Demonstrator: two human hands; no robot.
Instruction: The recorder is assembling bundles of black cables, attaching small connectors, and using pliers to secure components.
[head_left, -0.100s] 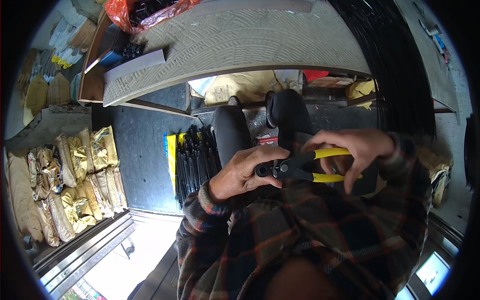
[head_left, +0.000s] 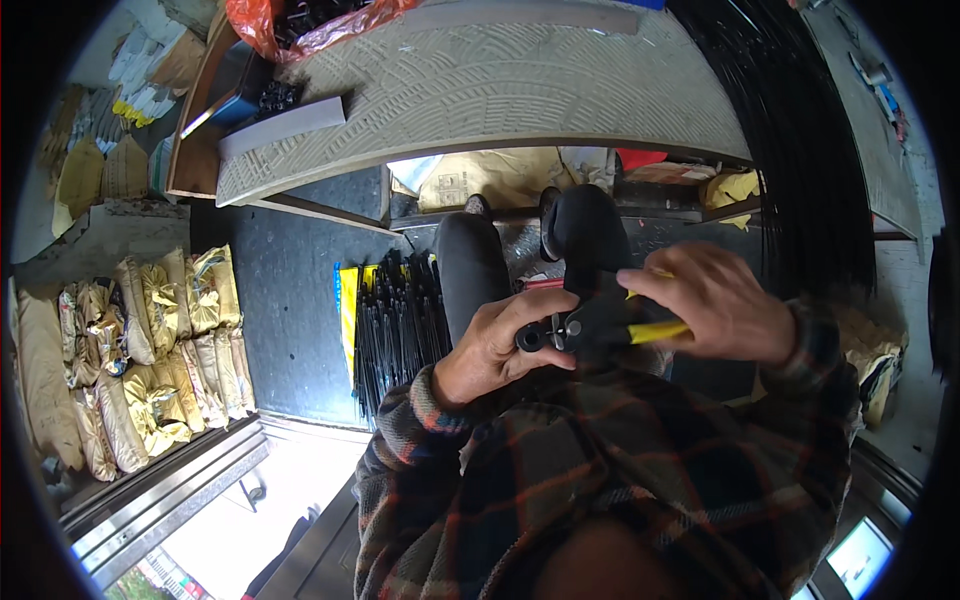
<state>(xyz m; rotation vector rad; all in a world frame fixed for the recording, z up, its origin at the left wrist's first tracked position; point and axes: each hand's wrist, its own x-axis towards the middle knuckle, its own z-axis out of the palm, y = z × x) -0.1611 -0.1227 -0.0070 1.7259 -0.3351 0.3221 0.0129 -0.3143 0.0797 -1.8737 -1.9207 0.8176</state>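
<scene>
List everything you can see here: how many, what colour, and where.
Pliers: one, black with yellow handles, centre
Round-ended piece: one, black, at the pliers' jaws
Table: one, grey patterned top, ahead
Plastic bag: one, orange-red, table's far left
Small pieces: too many to count, black, table's left
Flat strips: two, grey, on the table
Long rods: one bundle, black, right of the table
Thin rods: one pile, black, left of the legs
Wrapped packages: many, tan, left
Floor: one, dark, below
Legs: two, dark trousers, centre
Sleeves: two, dark plaid, both sides
Left grip: one, bare, around the black piece
Right grip: one, bare, on the handles
</scene>
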